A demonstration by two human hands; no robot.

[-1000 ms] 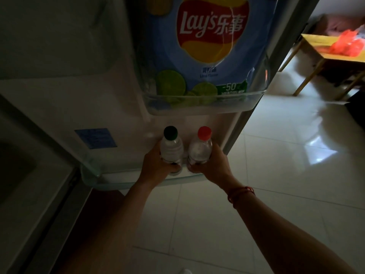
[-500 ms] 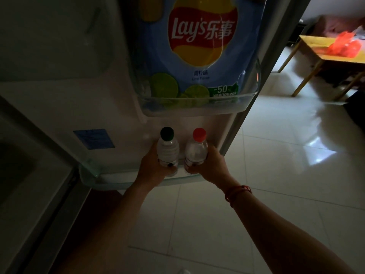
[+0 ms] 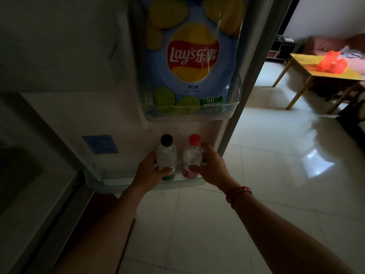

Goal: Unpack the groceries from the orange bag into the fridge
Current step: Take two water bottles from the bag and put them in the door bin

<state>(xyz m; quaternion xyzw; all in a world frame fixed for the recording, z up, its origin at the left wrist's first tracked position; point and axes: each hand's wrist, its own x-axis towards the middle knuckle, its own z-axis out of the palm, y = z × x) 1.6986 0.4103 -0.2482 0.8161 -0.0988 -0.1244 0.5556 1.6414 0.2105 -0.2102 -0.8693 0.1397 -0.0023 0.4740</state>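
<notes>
Two small clear bottles stand side by side in the fridge door: the green-capped bottle (image 3: 166, 158) on the left, the red-capped bottle (image 3: 192, 158) touching or just beside it on the right. Both are upright, with their lower ends dropped behind the front rail of the lower door shelf (image 3: 110, 184). We cannot tell whether the bases are resting on the shelf floor yet.

The left hand (image 3: 149, 172) curls round the green-capped bottle at label height, and the right hand (image 3: 212, 169) wraps the red-capped bottle the same way. A red cord (image 3: 239, 192) sits on the right wrist.

Step in hand, as we judge it: seating both bottles. To do it well:
- Lower them straight down until we feel the shelf take the weight.
- Hold them vertical, since a tilted base could catch on the rail.
- Loosen the fingers outward and sideways, not upward, so neither bottle lifts or tips.
- Watch the caps: the upper door shelf (image 3: 236, 99) sits close above and holds a large crisp bag (image 3: 192, 62).

Further out, the orange bag (image 3: 333, 64) lies on a yellow tabletop (image 3: 302, 59) across the tiled floor (image 3: 256, 194), well apart from the fridge. Its contents are not visible from here.
</notes>
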